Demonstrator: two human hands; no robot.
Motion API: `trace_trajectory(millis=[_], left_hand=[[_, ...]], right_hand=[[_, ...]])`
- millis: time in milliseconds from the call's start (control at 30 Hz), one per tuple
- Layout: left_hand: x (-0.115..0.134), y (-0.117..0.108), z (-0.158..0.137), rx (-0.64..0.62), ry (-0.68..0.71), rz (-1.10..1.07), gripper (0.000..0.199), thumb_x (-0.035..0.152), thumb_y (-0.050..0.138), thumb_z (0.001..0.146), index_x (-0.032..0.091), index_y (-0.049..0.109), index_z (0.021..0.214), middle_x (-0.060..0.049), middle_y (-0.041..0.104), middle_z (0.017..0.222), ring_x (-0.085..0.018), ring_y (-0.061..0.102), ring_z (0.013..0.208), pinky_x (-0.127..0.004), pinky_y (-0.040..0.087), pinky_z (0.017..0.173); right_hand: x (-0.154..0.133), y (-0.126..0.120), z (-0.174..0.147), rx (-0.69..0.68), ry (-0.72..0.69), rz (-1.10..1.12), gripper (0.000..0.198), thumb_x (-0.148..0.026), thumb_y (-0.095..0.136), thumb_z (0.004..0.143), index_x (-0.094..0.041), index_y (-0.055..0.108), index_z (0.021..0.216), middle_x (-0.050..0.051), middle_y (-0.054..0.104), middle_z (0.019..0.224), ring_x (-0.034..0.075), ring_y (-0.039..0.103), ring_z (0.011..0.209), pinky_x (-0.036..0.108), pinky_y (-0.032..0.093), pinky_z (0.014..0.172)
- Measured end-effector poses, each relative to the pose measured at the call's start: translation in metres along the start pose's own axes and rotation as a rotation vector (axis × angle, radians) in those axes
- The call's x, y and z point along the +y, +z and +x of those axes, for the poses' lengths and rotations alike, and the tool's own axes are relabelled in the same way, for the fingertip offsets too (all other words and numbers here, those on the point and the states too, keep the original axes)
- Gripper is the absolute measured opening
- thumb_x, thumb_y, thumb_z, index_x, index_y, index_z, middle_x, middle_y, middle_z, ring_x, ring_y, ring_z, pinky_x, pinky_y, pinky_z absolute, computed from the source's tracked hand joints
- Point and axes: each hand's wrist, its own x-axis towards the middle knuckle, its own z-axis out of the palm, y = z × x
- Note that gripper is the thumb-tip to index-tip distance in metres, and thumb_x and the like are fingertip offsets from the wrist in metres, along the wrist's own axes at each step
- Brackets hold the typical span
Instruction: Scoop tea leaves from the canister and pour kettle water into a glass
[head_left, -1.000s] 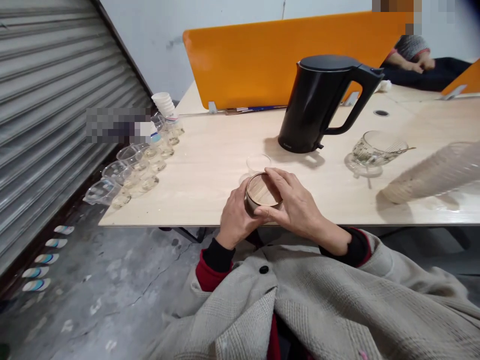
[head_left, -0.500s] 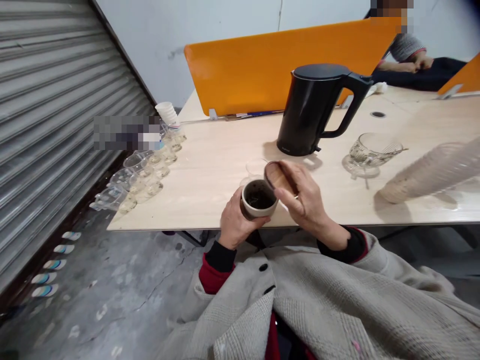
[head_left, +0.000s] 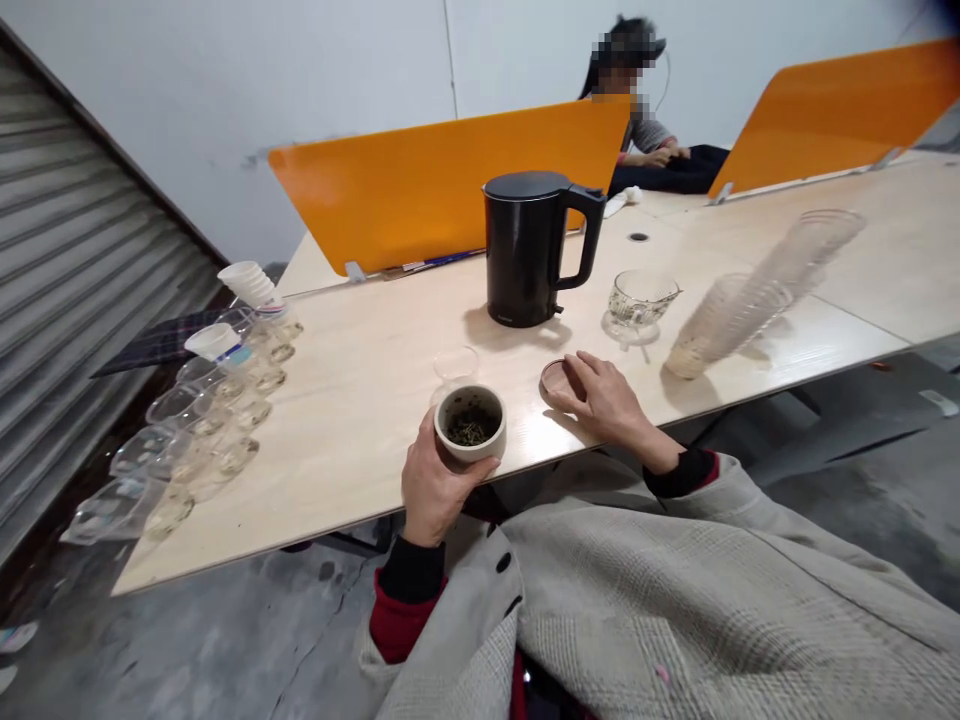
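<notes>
My left hand [head_left: 431, 485] grips a small round canister [head_left: 470, 424] near the table's front edge; it stands uncovered, with dark dried leaves inside. To its right, my right hand [head_left: 606, 399] rests on the canister's round wooden lid [head_left: 555, 377], which lies flat on the wooden table [head_left: 360, 390]. A small clear plastic cup [head_left: 455, 364] stands just behind the canister. Further back stands a black electric kettle [head_left: 529, 247], lid closed, handle to the right.
A glass cup with a spoon [head_left: 638, 298] stands right of the kettle. Two long stacks of clear cups [head_left: 750, 295] lie on their sides at right. Several clear cups with liquid [head_left: 217, 420] line the table's left edge. Orange dividers [head_left: 450, 185] stand behind; a person [head_left: 645, 135] sits beyond.
My right hand lifted the wooden lid off the canister, carried it right and laid it on the table. The view swung left and pulled back.
</notes>
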Motion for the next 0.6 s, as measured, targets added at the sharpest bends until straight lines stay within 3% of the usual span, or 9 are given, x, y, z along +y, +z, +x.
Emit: trace_trajectory(millis=[167,267,367,500,600], left_hand=[[-0.003,0.001,-0.001,0.012,0.0,0.014,0.1,0.047,0.095,0.069,0.029,0.047,0.155,-0.012,0.072,0.145,-0.038,0.074,0.126,-0.051,0.061,0.103],[-0.002,0.001,-0.001,0.011,-0.011,0.026,0.099,0.048,0.095,0.07,0.028,0.047,0.155,-0.012,0.073,0.143,-0.039,0.074,0.124,-0.052,0.062,0.101],[-0.002,0.0,-0.001,0.002,-0.008,0.027,0.099,0.049,0.095,0.071,0.027,0.047,0.155,-0.013,0.073,0.143,-0.04,0.074,0.124,-0.054,0.062,0.101],[-0.003,0.001,-0.001,0.012,0.006,0.036,0.1,0.05,0.094,0.071,0.027,0.046,0.156,-0.014,0.072,0.145,-0.041,0.073,0.125,-0.054,0.062,0.101],[-0.004,0.002,-0.002,0.022,0.022,0.05,0.101,0.051,0.095,0.071,0.028,0.045,0.157,-0.013,0.073,0.144,-0.039,0.074,0.126,-0.052,0.062,0.101]], right_hand=[[0.02,-0.021,0.011,0.269,0.275,0.288,0.087,-0.07,0.06,0.094,-0.014,0.046,0.159,0.02,0.074,0.128,0.031,0.073,0.101,0.05,0.064,0.086],[0.03,-0.03,0.019,0.339,0.347,0.322,0.093,-0.071,0.055,0.097,-0.011,0.035,0.164,0.019,0.075,0.125,0.028,0.074,0.099,0.045,0.065,0.082],[0.037,-0.033,0.03,0.335,0.388,0.263,0.092,-0.065,0.052,0.099,-0.005,0.031,0.165,0.022,0.074,0.124,0.029,0.075,0.098,0.044,0.063,0.084],[0.038,-0.038,0.051,0.247,0.406,0.024,0.077,-0.046,0.048,0.104,-0.001,0.033,0.166,0.018,0.079,0.103,0.033,0.076,0.101,0.046,0.058,0.096],[0.036,-0.042,0.071,0.181,0.481,-0.173,0.066,-0.035,0.046,0.106,-0.002,0.04,0.164,0.023,0.079,0.113,0.036,0.075,0.109,0.046,0.056,0.096]])
